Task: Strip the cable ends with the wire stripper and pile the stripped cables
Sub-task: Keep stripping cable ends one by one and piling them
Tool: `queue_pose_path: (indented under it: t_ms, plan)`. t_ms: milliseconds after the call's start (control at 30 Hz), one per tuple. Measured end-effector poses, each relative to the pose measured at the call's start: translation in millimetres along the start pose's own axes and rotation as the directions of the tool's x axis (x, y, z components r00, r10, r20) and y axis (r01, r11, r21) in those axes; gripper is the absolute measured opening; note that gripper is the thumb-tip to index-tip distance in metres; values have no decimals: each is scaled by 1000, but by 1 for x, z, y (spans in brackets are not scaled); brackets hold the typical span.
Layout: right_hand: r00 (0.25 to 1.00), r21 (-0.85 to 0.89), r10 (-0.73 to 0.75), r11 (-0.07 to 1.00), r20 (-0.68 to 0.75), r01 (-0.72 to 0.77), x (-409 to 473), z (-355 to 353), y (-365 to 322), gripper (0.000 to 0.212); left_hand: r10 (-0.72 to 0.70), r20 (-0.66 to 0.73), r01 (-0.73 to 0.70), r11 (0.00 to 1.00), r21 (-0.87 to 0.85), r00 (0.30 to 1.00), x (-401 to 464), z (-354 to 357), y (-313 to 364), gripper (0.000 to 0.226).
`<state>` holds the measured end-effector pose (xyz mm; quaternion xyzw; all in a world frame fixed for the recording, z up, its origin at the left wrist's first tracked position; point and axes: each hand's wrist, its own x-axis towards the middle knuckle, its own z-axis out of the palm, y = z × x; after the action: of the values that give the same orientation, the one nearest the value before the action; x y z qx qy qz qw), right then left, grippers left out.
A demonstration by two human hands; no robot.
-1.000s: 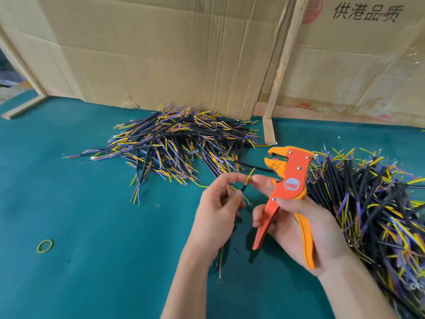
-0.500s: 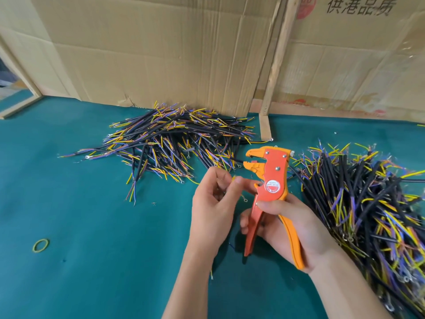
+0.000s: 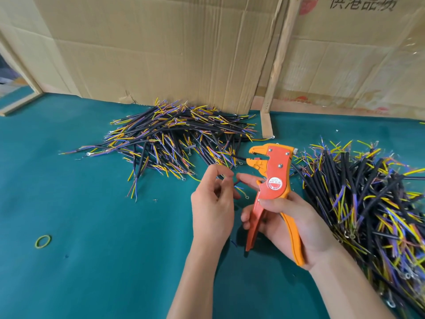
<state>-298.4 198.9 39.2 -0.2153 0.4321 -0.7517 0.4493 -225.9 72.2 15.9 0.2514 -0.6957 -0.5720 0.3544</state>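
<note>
Now, line by line:
Right hand: my right hand (image 3: 292,217) wraps its fingers round the 2 handles of the wire stripper (image 3: 273,187), head up and tilted left, its mouth gaping.
Left hand: my left hand (image 3: 212,208) has its fingers curled, thumb and forefinger drawn near each other; I cannot tell whether they pinch the thin wire (image 3: 239,187) that shows between my 2 hands.
Wire: it ends in a small ring terminal just left of the stripper.
Far pile: a heap of cables (image 3: 174,141) lies on the green table (image 3: 92,261) against the cardboard (image 3: 161,54).
Right pile: a thicker heap (image 3: 368,203) lies beside my right wrist.
Rubber band: a yellow-green ring (image 3: 43,241) lies well left.
</note>
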Motion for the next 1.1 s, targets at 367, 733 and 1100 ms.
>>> queue_pose_path:
  t_ms: [367,733,1100]
  plan:
    - [998,-5,-18,1000,-68,18,1,-2,-2,53,9,21,-14,976,218,1000,0,-2,3,11]
    - [998,24,-38,999,-56,39,-1,-8,-3,55,150,-12,-136,928,347,989,-1,0,2,5]
    - [984,50,52,998,-172,-44,2,-8,-5,55,236,-108,-183,913,364,966,-1,0,-1,11]
